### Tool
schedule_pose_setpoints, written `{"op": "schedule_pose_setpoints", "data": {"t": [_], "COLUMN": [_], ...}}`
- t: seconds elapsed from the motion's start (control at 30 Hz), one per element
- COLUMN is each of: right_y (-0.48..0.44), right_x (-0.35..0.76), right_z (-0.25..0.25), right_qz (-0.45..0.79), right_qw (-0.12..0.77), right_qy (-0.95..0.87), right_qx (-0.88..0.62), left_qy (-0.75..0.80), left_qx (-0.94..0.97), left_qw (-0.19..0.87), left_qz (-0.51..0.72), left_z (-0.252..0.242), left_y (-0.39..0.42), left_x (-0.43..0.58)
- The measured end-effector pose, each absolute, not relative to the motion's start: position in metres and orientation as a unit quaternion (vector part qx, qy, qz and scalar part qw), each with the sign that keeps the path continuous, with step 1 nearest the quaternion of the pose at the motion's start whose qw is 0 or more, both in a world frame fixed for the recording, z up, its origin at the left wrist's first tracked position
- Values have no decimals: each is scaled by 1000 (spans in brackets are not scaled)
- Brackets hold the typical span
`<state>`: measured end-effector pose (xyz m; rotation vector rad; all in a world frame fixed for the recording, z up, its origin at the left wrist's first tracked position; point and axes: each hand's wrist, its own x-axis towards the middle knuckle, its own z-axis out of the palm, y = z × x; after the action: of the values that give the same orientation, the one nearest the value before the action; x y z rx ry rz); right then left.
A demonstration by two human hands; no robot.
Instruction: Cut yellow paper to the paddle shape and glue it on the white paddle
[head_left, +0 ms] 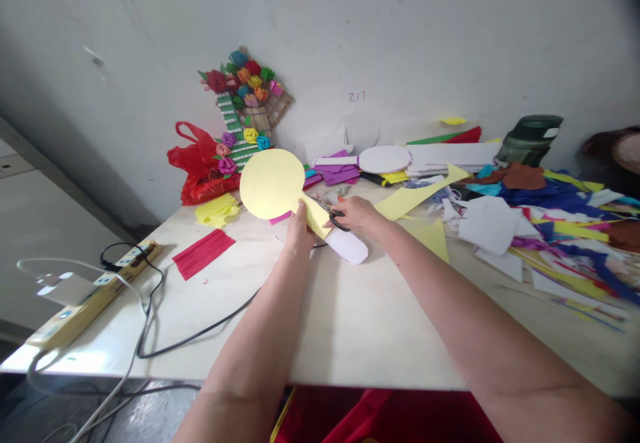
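Note:
My left hand (299,231) grips a pale yellow sheet of paper (273,185) near where its large round part narrows to a straight strip. In my right hand (355,215) is a pair of scissors (330,212), its blades lying along the edge of the yellow strip. My fingers are wrapped round the dark handles. Below the strip, a white rounded paper piece (353,248) shows on the table. A pale yellow paper offcut (420,193) lies just beyond my right hand.
A power strip (107,283) with cables runs along the left side. Red crepe paper (204,254) lies nearby. A paper-flower decoration (247,106) leans on the wall beside a red plastic bag (200,163). Paper scraps (560,223) and a dark green bottle (530,139) occupy the right.

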<state>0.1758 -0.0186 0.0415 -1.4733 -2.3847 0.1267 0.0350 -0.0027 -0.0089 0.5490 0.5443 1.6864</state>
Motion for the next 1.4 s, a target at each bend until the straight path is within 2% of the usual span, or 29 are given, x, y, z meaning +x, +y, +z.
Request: {"op": "schedule_pose_setpoints", "data": {"t": [1.4], "right_y": [-27], "right_x": [166], "right_z": [59], "right_qz": [26], "right_qw": [130], "right_qy": [-809], "right_qx": [-573], "left_qy": [246], "left_qx": [279], "left_qw": [601], "left_qz": [707], "left_z": [-9], "left_y": [-8], "left_x": [45]}}
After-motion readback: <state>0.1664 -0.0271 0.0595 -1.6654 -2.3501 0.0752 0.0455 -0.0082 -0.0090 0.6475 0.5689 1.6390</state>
